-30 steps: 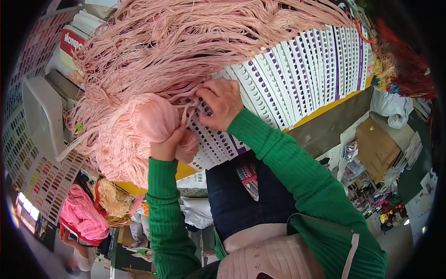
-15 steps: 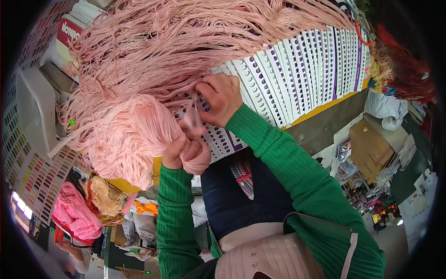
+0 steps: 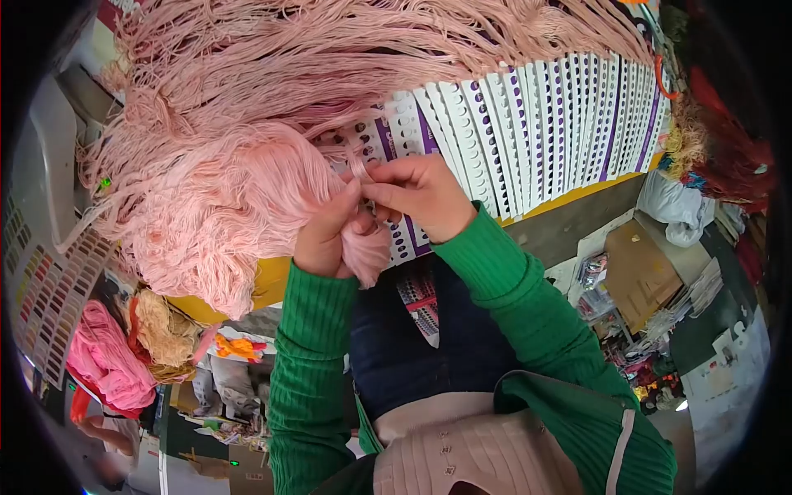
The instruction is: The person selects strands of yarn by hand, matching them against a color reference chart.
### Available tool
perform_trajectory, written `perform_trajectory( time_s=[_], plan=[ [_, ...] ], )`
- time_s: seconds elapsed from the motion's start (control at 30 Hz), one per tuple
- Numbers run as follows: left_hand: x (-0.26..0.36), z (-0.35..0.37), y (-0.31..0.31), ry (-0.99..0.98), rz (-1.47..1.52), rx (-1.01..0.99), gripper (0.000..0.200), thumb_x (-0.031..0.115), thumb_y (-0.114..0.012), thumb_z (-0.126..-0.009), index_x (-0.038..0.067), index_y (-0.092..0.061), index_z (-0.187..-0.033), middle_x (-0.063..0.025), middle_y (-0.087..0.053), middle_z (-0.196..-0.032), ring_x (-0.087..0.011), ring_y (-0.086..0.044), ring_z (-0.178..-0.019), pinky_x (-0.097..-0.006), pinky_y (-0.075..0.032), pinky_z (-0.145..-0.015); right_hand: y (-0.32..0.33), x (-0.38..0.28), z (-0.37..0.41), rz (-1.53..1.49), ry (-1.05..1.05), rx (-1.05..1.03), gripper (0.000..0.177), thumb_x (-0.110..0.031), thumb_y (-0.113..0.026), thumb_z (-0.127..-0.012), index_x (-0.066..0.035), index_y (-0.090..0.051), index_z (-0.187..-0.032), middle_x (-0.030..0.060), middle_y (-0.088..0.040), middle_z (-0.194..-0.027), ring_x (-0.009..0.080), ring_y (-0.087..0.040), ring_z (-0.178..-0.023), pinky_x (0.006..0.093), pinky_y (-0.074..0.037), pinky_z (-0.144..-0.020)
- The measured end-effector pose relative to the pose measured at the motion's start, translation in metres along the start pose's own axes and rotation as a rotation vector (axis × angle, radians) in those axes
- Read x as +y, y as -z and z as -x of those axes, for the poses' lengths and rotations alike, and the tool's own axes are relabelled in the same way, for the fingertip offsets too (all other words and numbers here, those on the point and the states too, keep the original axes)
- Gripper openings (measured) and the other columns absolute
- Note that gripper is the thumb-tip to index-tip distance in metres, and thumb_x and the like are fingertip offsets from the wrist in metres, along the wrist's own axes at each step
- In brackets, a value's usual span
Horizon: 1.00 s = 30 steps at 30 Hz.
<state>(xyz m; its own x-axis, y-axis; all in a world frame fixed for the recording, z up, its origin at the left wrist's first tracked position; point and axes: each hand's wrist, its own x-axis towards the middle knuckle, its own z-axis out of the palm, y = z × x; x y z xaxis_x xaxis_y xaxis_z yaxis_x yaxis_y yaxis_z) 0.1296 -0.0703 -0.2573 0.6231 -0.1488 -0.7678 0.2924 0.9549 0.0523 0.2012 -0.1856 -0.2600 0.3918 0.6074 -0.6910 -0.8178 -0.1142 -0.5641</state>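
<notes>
My left hand (image 3: 324,238) is closed around the end of a thick pale pink skein of thread (image 3: 276,177), and a looped tail of it hangs below the fist. Close beside it, my right hand (image 3: 429,196) pinches a thin strand drawn up from the skein, fingertips almost touching my left thumb. Under both hands lie white cards with rows of punched holes and purple stripes (image 3: 487,140), overlapping in a fanned row. Long lengths of pink thread (image 3: 272,66) spread from the cards' far ends across the table. My right fingers partly hide the pinched strand.
The table has a yellow edge (image 3: 544,202). An orange-handled tool (image 3: 662,78) lies at the cards' far right, near dark red thread (image 3: 734,148). Bright pink thread (image 3: 107,355) and beige thread (image 3: 165,326) sit low on the left, near colour charts (image 3: 62,301). Cardboard (image 3: 648,268) lies at right.
My right hand has come off the cards toward my left hand and now pinches a strand there. My left hand has lifted slightly with the skein. The view has shifted a little.
</notes>
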Motion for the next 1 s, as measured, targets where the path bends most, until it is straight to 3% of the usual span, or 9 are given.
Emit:
perform_trajectory(
  time_s=[0.1,0.2,1.0],
  plan=[
    [-0.0016,-0.0053,0.0004,0.010,-0.058,-0.114,0.029,0.021,-0.034,-0.084,0.000,-0.046,-0.101,0.0026,-0.037,-0.050,-0.0114,-0.041,-0.060,-0.0269,-0.035,-0.064,0.0006,0.0010,0.0042,-0.066,0.014,0.010,0.014,-0.008,-0.053,-0.076,0.003,-0.058,-0.083,0.0052,-0.057,-0.066,0.0083,-0.051,-0.054,0.0189,-0.042,-0.049],
    [-0.0040,-0.0055,-0.0040,0.002,0.053,-0.054,0.021,0.016,-0.042,-0.081,-0.001,-0.050,-0.089,0.0004,-0.039,-0.051,-0.0132,-0.041,-0.058,-0.0270,-0.036,-0.059,0.0028,0.0007,0.0049,-0.096,-0.011,0.036,0.014,-0.008,-0.053,-0.076,0.002,-0.058,-0.083,0.0055,-0.057,-0.066,0.0087,-0.052,-0.056,0.0191,-0.042,-0.049],
    [-0.0059,-0.0036,0.0006,-0.047,0.009,0.105,0.021,0.017,-0.048,-0.079,0.000,-0.051,-0.091,0.0005,-0.046,-0.061,-0.0056,-0.038,-0.053,-0.0181,-0.033,-0.052,0.0065,0.0009,0.0038,-0.104,0.026,0.072,0.013,-0.005,-0.056,-0.073,0.002,-0.058,-0.083,0.0058,-0.057,-0.065,0.0089,-0.053,-0.054,0.0179,-0.040,-0.046]
  ],
)
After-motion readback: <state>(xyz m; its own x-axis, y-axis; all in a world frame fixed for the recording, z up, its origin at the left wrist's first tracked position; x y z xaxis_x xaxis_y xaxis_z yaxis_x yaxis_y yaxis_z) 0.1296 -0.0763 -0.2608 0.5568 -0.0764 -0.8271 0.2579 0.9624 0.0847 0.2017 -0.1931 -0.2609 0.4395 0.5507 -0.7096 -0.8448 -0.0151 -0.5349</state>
